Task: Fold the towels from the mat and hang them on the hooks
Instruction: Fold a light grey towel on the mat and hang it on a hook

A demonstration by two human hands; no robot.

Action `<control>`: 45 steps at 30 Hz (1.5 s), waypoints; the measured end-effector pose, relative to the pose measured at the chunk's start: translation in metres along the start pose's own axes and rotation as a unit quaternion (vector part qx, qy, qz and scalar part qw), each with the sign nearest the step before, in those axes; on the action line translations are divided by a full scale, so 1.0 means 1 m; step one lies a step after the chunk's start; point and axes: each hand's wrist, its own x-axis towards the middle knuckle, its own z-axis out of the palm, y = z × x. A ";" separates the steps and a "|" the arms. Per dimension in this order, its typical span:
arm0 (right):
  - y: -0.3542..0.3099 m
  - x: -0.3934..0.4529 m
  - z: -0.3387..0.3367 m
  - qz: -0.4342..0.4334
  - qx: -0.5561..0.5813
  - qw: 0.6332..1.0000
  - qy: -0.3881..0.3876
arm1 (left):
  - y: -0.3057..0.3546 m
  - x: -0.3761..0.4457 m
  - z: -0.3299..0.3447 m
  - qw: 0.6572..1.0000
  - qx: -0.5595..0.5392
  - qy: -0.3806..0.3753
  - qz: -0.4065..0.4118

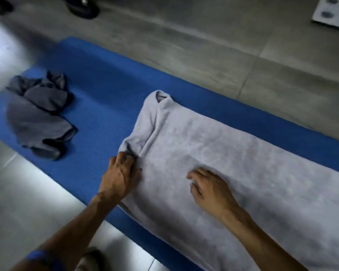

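Observation:
A large light grey towel (233, 153) lies spread along the blue mat (106, 106), its left end bunched into a fold. My left hand (121, 173) pinches the towel's near left corner. Resting flat on the towel's middle is my right hand (209, 188), fingers spread, holding nothing. A darker grey towel (37, 116) lies crumpled on the mat's far left end, apart from both hands. No hooks are in view.
Grey tiled floor (223, 45) surrounds the mat. Dark shoes (82, 6) stand at the top left. A white board with dark round spots (335, 10) lies at the top right corner. A bright light patch falls on the floor at left.

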 end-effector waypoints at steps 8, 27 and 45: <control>-0.070 0.176 0.003 0.073 0.251 0.964 -0.046 | -0.081 -0.028 -0.033 0.881 -0.337 0.198 -0.267; -0.101 0.328 0.029 0.238 0.110 0.963 -0.066 | -0.106 -0.038 -0.016 0.988 0.039 -0.038 -0.142; -0.067 0.266 0.043 -0.025 -0.060 0.985 -0.157 | -0.090 -0.039 -0.014 0.977 0.124 -0.168 -0.040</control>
